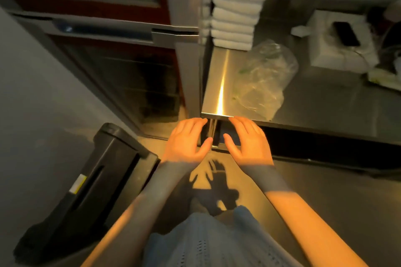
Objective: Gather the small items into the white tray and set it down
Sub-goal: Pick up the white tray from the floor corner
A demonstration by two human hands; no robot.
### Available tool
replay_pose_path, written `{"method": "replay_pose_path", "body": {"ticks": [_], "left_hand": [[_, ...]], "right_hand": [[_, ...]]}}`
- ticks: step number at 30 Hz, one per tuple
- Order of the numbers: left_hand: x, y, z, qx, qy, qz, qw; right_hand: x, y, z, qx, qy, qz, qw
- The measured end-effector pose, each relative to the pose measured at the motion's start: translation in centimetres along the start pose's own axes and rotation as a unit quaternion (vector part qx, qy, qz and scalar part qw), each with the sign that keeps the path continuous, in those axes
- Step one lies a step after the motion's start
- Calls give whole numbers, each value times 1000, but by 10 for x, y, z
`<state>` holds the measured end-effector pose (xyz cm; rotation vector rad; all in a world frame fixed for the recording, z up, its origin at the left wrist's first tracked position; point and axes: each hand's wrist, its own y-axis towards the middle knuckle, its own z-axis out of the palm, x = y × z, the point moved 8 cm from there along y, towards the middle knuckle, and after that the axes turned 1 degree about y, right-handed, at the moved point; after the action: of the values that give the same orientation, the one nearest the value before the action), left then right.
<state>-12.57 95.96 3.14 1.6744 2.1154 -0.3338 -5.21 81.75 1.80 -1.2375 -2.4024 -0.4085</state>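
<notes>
Folded white towels point(235, 6), crumpled plastic bag point(263, 78), phone point(346, 33), black bin point(91, 182).

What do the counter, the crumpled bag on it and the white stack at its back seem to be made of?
Counter: probably stainless steel with a brushed finish; it throws back a bright streak of light.
Bag: thin clear plastic; it is see-through, creased and glossy.
Stack: looks like folded terry towels, soft and matte with rounded edges, though blur leaves the weave unsure.
</notes>
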Motion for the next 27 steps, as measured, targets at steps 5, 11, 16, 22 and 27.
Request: {"method": "replay_pose_path", "body": {"ticks": [5, 11, 16, 22, 27], "left_hand": [[-24, -6, 32, 21, 9, 0, 1000], [-42, -21, 61, 58, 4, 23, 998], [-40, -15, 73, 77, 20, 43, 996], [-23, 8, 92, 153, 34, 97, 983], [-3, 33, 114, 176, 41, 210, 961]], "right_hand": [[-41, -35, 0, 3, -9, 65, 998], [-70, -71, 1, 3, -18, 92, 996], [-80, -77, 5, -6, -23, 148, 989], [-85, -76, 16, -28, -28, 259, 965], [-87, -69, 43, -86, -24, 326, 941]]}}
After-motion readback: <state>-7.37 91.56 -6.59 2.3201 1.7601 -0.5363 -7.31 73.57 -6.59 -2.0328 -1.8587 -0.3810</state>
